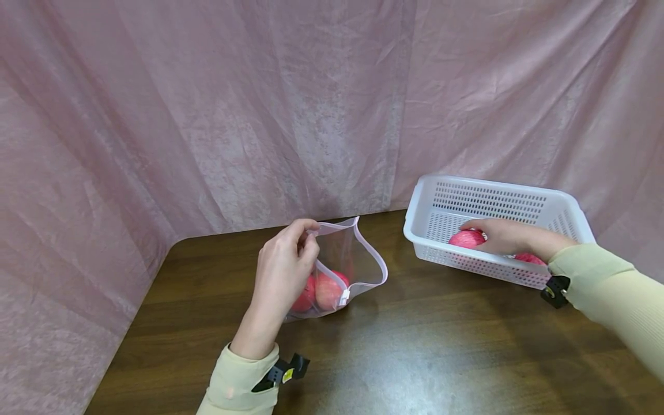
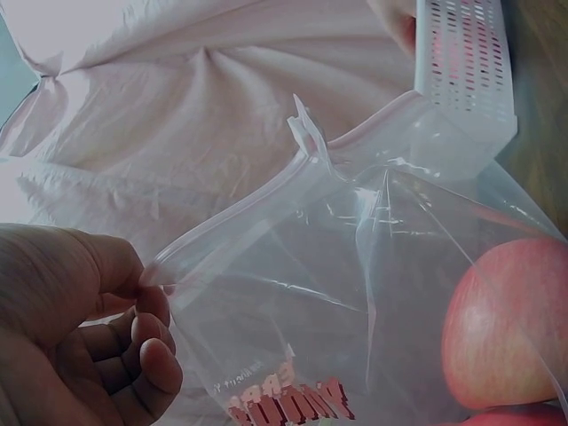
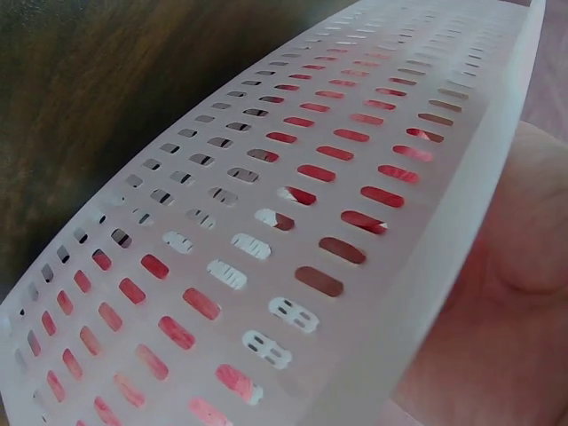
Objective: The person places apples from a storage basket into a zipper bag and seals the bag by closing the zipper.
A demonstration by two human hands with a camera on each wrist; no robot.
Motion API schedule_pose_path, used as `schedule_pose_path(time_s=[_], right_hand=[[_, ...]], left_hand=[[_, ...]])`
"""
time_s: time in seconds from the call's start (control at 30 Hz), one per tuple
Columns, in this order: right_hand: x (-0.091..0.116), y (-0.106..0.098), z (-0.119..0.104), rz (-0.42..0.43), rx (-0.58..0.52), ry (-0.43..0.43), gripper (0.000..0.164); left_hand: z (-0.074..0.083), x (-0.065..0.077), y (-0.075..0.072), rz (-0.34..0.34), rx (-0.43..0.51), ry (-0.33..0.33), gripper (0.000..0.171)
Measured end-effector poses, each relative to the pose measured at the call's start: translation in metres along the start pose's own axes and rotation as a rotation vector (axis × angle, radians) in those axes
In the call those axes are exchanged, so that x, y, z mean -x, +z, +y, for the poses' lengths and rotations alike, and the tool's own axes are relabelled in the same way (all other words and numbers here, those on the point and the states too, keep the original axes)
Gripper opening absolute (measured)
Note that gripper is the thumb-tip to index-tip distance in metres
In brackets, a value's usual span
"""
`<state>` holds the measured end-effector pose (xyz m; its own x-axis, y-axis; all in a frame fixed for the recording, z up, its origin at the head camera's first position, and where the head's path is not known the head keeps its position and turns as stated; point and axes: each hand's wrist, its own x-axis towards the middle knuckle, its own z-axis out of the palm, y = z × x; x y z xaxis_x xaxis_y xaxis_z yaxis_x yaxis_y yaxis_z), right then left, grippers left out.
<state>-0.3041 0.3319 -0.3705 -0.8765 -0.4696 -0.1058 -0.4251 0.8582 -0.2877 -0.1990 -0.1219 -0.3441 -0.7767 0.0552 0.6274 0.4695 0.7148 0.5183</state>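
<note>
My left hand [image 1: 282,265] pinches the top edge of a clear zip bag [image 1: 369,266] between thumb and fingers. The bag's mouth gapes toward the right, and a white slider [image 1: 344,297] sits at its near end. Two red apples [image 1: 329,292] lie in the bottom of the bag; one apple [image 2: 510,328] shows large in the left wrist view. Over at the right, my right hand [image 1: 505,235] reaches into a white perforated basket [image 1: 498,183] and grips a red apple [image 1: 466,238]. In the right wrist view, the basket wall [image 3: 293,240] hides most of that hand.
Another apple [image 1: 530,259] lies in the basket under my right forearm. The basket stands at the back right of the dark wooden table [image 1: 394,351], close to the pink curtain [image 1: 290,115] behind. A band with a small black device circles each wrist.
</note>
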Motion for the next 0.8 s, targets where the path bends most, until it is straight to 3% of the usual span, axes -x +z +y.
schedule_pose_path(time_s=[0.27, 0.53, 0.8], right_hand=[[0.0003, -0.0003, 0.002, -0.011, -0.038, 0.031, 0.066], [-0.0019, 0.0048, 0.0061, 0.045, -0.026, 0.012, 0.064], [-0.0018, -0.0004, 0.0047, 0.115, -0.055, 0.112, 0.079]], left_hand=[[0.0001, -0.0014, 0.0028, 0.015, 0.001, 0.02, 0.024], [0.0008, -0.0013, 0.0039, 0.009, 0.004, 0.01, 0.024], [0.0017, -0.0034, 0.0057, 0.01, 0.007, 0.012, 0.025]])
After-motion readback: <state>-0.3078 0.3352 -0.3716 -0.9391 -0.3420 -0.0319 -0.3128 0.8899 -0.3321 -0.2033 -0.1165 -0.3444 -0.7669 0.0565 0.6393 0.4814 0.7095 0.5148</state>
